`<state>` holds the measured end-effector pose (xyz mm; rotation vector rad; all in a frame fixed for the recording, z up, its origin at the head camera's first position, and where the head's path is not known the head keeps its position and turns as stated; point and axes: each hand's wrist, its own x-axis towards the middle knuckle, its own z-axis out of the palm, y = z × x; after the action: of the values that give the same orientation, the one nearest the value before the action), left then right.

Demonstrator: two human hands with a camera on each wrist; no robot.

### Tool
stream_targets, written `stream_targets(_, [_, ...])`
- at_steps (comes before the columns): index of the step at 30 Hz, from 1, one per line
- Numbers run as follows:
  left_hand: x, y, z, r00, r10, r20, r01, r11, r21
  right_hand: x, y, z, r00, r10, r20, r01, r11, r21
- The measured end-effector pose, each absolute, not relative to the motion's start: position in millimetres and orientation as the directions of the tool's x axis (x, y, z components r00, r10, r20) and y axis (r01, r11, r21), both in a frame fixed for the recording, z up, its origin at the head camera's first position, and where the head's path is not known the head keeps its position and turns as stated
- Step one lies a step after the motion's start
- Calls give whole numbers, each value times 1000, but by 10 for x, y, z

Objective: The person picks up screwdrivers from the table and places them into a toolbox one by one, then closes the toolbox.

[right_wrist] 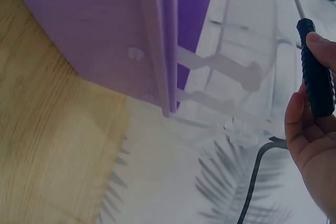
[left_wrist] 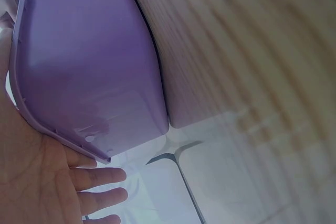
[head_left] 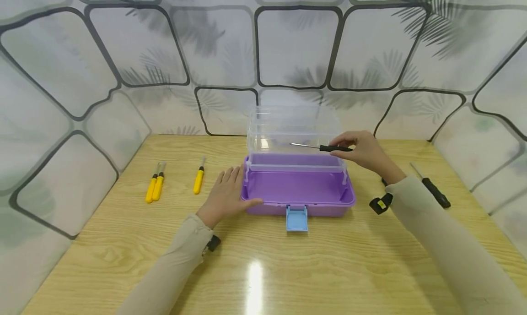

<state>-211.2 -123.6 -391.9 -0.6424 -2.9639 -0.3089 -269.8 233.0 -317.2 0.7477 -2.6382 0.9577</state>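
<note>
A purple toolbox [head_left: 280, 209] stands on the table with its clear lid [head_left: 294, 122] raised at the back and a light-blue latch [head_left: 297, 219] hanging at the front. Against the box's left side rests my left hand [head_left: 226, 193], fingers straight and thumb along the front rim. In the left wrist view, that palm [left_wrist: 31, 177] touches the box wall [left_wrist: 94, 61]. My right hand [head_left: 362, 152] pinches a black-handled screwdriver [head_left: 335, 148] above the back right of the box, its shaft pointing left. The right wrist view shows thumb and fingers around the screwdriver's ridged handle [right_wrist: 315, 72].
Left of the box lie a pair of yellow-handled screwdrivers [head_left: 154, 187] and another yellow-handled screwdriver [head_left: 199, 180]. Another black-handled screwdriver [head_left: 435, 192] lies at the right, beside my right sleeve. A patterned wall covering [head_left: 296, 45] rises behind the wooden table [head_left: 321, 269].
</note>
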Motion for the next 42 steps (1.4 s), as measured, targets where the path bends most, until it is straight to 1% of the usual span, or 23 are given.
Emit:
stream_targets(8, [-2097, -1241, -3921, -910, 396, 126, 413, 894, 172, -2754, 2172, -3238, -811, -441, 384, -584, 636, -504])
stream_targets(15, [-2100, -1231, -3941, -913, 395, 103, 407, 895, 180, -2792, 2086, -3320, -823, -456, 339, -568, 671, -476])
stream_targets(25, [-2116, -1234, -3935, -918, 386, 90, 396, 900, 181, -2841, 2025, -3382, -807, -480, 344, -590, 646, -483])
stream_targets(30, [-2119, -1239, -3934, -918, 385, 94, 396, 901, 177, -2853, 2016, -3405, -815, -489, 310, -578, 657, -484])
stream_targets(37, [-2113, -1230, -3923, -920, 382, 85, 391, 904, 172, -2860, 2063, -3407, -833, -506, 225, -544, 669, -507])
stream_targets(42, [-2106, -1226, -3913, -916, 386, 112, 399, 907, 139, -2854, 2074, -3398, -839, -508, 196, -529, 673, -517])
